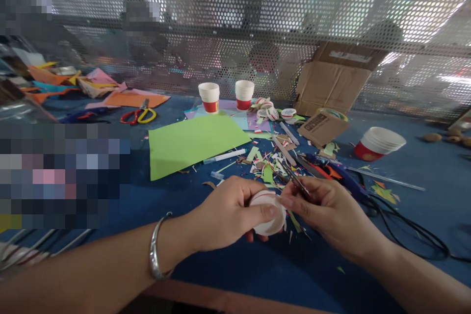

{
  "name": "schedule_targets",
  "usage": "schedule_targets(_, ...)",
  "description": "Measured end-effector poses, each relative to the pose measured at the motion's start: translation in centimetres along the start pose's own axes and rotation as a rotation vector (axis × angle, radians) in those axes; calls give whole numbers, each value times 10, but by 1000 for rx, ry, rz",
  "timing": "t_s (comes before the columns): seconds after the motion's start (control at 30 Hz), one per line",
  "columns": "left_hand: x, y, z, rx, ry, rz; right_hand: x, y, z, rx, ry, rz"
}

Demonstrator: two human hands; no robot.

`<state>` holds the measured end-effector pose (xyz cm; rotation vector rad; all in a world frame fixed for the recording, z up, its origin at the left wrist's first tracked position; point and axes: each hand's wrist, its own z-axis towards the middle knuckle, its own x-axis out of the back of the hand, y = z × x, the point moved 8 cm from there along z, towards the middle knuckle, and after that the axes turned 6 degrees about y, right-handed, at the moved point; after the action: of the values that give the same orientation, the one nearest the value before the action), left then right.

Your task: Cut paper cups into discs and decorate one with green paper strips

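Between the thumb and fingers of my left hand (231, 213) is a round white paper cup piece (270, 225) with a thin red line near its edge. My right hand (327, 211) is closed around slim dark scissors (299, 182), their narrow blades pointing away from me and the handles hidden in the fingers. The right thumb and fingertips also meet the right edge of the cup piece. Just beyond both hands lie paper scraps (268, 174) in green, white and red. A light green sheet (195, 144) lies farther left.
Paper cups stand in stacks at the back (208, 98) and right (379, 144). Red-and-yellow scissors (139, 115) lie at left. A blue glue gun (349, 179) and its black cable (412, 228) are beside my right hand. A cardboard box (333, 81) leans against the perforated screen (228, 34).
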<state>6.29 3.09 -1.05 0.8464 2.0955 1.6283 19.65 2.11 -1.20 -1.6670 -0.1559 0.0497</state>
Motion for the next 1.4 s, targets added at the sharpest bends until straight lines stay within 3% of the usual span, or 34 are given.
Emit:
schedule_targets(0.47, 3, -1, -2, -36, 51, 74, 0, 4, 1, -23, 7, 45)
schedule_targets(0.8, 1, -2, 1, -38, -29, -156, -7, 10, 0, -122, -22, 194)
schedule_targets(0.97, -1, 2, 3, -60, -73, -222, -8, 6, -3, -99, -43, 194)
schedule_targets(1.23, 19, 13, 0, -195, 152, -190, 9, -22, -10, 223, 103, -320)
schedule_targets(1.4, 25, 15, -4, -265, 235, -129, 5, -25, -14, 268, 86, -518)
